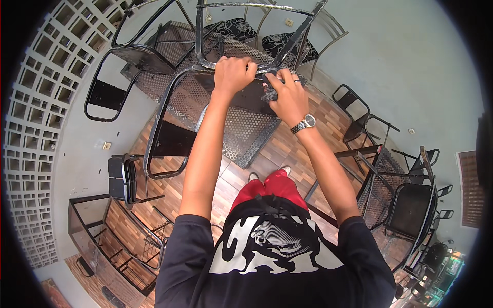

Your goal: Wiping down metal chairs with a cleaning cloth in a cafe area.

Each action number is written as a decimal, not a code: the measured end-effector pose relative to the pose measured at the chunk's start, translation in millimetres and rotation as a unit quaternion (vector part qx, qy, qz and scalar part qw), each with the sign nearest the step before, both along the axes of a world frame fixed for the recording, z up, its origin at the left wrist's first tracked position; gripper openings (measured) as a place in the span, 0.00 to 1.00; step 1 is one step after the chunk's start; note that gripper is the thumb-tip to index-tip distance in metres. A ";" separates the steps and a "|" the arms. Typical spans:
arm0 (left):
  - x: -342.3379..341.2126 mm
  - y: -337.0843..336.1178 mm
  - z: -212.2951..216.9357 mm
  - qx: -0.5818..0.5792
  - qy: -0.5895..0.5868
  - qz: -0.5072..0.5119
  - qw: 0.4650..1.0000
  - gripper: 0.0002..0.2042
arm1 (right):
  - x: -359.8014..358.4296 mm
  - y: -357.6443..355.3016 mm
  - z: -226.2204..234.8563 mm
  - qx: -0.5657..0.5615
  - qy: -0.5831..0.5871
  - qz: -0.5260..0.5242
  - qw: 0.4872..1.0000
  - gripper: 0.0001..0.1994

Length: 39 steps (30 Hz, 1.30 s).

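A worn black chair frame (200,36) is held in front of the body, above a table with a perforated metal top (251,131). A tube of the frame is gripped by the left hand (233,74), whose fingers are curled over it; a dark grey cloth (269,91) is bunched in the clasped right hand (290,95), close against the same tubing. The step in hand is judged to be the wiping of the frame. For the next move, the frame would need to be kept steady by the left hand while the cloth is pressed and drawn along the tube. A wristwatch (309,121) is worn on the right wrist. Farther out, chairs with patterned seats (290,46) are seen beyond the table, and a wall of pierced blocks (38,128) is shown at left.
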<state>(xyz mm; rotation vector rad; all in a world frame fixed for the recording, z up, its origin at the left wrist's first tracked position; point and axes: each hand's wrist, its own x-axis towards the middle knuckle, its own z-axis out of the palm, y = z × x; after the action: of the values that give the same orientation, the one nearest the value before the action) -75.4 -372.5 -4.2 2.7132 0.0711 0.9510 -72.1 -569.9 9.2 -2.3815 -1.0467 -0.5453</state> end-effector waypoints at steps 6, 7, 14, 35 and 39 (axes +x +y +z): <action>-3.3 4.0 0.8 0.014 0.011 -0.006 1.000 0.14 | -4.1 -0.4 16.7 -0.071 0.014 -0.032 0.997 0.23; -3.3 4.7 0.6 0.011 0.010 -0.007 1.000 0.14 | -4.1 -2.3 17.4 -0.073 0.029 -0.042 0.996 0.22; 2.0 -0.9 -0.9 0.018 0.012 0.002 1.000 0.15 | -9.3 18.1 11.8 -0.082 -0.013 -0.048 0.995 0.22; 0.6 5.1 3.5 0.014 0.038 0.004 0.999 0.15 | -5.7 10.2 -10.8 0.050 0.002 -0.040 0.998 0.23; -4.1 5.4 4.1 0.043 0.067 0.008 0.997 0.15 | -4.7 -7.7 -20.1 0.095 0.071 -0.083 0.989 0.22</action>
<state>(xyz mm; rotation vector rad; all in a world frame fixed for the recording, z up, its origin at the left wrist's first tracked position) -79.5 -367.1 -0.1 2.8567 0.0790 0.7915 -76.8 -577.6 -10.9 -2.3113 -0.7067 -0.5005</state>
